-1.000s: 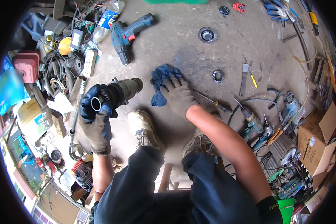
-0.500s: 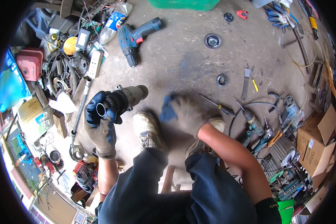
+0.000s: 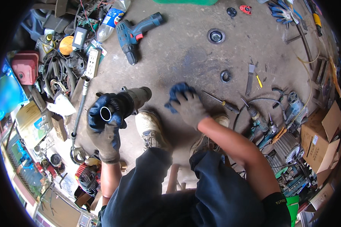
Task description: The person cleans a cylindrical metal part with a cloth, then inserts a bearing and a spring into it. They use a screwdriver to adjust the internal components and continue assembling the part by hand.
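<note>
My left hand (image 3: 106, 130), in a dark blue and grey glove, grips a dirty cylindrical metal machine part (image 3: 127, 102) with a round open bore facing me. It is held above the concrete floor, over my left shoe (image 3: 150, 130). My right hand (image 3: 191, 108), in a grey glove, holds a crumpled blue rag (image 3: 178, 92) by its near edge, lifted just off the floor to the right of the metal part. A screwdriver (image 3: 221, 102) lies on the floor right beside that hand.
A blue cordless drill (image 3: 134, 32) lies further up the floor. A gear (image 3: 226, 76) and a round toothed disc (image 3: 216, 36) lie at the upper right. Power tools and cardboard boxes (image 3: 322, 136) crowd the right; cables, a power strip (image 3: 93, 62) and clutter fill the left.
My right hand has drawn the blue rag off the floor and toward me, closing on it. My left hand has kept hold of the metal part, shifting it slightly lower.
</note>
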Available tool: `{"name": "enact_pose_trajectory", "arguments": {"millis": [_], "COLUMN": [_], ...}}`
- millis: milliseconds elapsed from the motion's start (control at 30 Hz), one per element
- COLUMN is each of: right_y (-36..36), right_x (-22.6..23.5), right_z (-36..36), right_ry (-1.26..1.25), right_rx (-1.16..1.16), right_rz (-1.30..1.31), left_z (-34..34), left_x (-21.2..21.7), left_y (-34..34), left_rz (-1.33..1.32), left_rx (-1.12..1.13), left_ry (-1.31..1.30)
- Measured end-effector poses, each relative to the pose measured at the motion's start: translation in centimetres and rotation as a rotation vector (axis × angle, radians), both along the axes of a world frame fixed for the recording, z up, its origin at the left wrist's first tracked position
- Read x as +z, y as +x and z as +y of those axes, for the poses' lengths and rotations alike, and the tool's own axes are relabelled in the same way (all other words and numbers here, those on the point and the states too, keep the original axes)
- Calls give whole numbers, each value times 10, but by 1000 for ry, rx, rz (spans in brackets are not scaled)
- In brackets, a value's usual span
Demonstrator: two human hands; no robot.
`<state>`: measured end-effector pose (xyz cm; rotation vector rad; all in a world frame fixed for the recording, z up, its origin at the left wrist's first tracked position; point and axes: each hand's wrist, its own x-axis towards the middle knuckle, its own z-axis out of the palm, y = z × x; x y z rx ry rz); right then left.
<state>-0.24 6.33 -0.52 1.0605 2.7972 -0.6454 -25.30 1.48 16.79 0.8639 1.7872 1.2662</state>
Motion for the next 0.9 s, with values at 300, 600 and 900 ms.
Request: {"name": "enact_pose_trajectory", "arguments": {"millis": [300,600,900], "right_y": [48,74,242], "right_x": [27,63,25], "right_z": [-23,-14,103], "right_ry": [-42,-299,270], "right_rx": [-124,-9,-789], "right_rz": [-28,-25,-622], "left_z": [7,19,21], "left_x": [-21,-63,-53], "left_y": [34,54,58], "left_rz": [-109,88,159], "left_rx": [-1,-165,-207], "left_ry": [10,122,11]}}
